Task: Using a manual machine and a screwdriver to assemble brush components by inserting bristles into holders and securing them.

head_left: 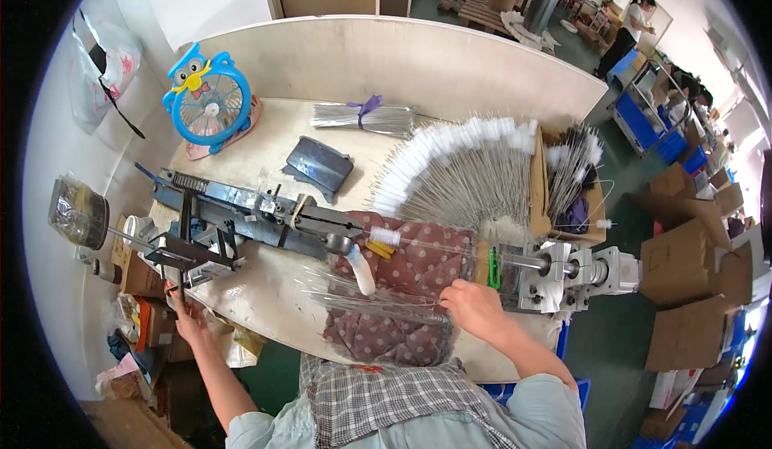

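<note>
At the left edge of the bench, my left hand (189, 324) is closed at the lower end of a dark metal frame (183, 254); what its fingers hold is partly hidden. My right hand (473, 308) is pinched at the right end of a loose bundle of thin metal wires (378, 298). Those wires lie over a brown polka-dot cloth (394, 332). Above them, a brush with white bristles (384, 236) lies in line between a long metal clamping fixture (273, 216) and a shaft machine (563, 270). A white-bodied handle (362, 270) points down from the fixture.
Many white-tipped wire brushes (466, 168) fan out at the back right beside a cardboard box (540, 184). A blue fan (211, 111), a tied wire bundle (362, 118) and a dark curved piece (319, 165) stand or lie behind the fixture. Low board (386, 55) borders the bench.
</note>
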`<state>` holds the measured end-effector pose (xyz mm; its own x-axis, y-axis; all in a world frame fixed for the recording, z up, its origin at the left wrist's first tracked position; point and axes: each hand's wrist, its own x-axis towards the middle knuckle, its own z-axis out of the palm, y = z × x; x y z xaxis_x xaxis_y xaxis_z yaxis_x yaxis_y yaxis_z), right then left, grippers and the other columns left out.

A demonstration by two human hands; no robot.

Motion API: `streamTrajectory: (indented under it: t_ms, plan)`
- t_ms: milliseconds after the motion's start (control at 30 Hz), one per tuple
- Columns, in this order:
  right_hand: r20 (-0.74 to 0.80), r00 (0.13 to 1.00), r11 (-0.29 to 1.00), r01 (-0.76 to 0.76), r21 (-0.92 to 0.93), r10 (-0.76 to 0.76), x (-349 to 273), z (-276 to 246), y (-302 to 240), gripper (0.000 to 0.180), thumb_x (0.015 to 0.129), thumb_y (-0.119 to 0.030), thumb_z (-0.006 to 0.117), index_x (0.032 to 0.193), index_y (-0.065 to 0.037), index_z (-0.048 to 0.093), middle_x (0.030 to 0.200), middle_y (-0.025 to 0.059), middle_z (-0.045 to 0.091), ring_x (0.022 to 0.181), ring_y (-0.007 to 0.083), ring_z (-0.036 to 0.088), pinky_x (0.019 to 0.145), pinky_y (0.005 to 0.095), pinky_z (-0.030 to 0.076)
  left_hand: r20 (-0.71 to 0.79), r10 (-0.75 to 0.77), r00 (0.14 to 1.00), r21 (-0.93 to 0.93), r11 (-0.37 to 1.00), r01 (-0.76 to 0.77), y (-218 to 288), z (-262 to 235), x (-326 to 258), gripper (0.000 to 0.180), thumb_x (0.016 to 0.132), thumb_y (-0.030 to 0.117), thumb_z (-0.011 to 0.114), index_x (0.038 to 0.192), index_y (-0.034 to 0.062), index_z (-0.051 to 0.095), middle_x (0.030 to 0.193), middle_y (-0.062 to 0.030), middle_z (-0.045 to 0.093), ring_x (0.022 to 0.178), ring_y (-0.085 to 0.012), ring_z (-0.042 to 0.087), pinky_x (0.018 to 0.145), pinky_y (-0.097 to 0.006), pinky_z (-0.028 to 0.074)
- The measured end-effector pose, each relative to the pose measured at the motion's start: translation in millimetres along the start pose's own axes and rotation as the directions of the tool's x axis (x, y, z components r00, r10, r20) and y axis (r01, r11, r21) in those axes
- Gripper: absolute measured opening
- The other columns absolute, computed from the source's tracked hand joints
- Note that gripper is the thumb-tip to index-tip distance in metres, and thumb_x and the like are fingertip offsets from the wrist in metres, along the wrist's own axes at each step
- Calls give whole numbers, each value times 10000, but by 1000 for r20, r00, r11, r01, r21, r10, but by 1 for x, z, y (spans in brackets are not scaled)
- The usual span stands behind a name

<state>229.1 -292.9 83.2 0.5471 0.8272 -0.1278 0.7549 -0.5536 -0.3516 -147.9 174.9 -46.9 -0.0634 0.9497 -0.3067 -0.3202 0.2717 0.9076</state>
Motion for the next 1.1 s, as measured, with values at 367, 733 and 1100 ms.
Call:
streamTrajectory:
  t_ms: [367,733,1100]
  plan:
    - [-179,966,977,-167,133,189,-27,-2,18,105,819,-135,574,886,-82,636,810,105,634,713,309,628,632,416,511,132,-367,921,-238,890,388,-48,81,-111,237,882,290,584,947,62,581,935,-75,633,900,-219,598,863,-367,482]
    - [-106,975,981,-193,38,196,-46,37,13,189,779,-103,578,966,-119,597,909,69,579,766,302,631,632,398,528,508,-504,699,449,847,284,-50,265,-334,281,823,90,625,1064,70,481,931,-43,549,870,-168,554,782,-335,459]
    - [-98,978,967,-197,-159,183,-42,-38,-6,189,743,-26,566,930,-50,561,891,121,539,858,295,576,688,383,506,839,-488,242,229,720,655,11,233,-289,398,937,417,438,899,38,554,739,-58,578,659,-159,554,695,-298,482]
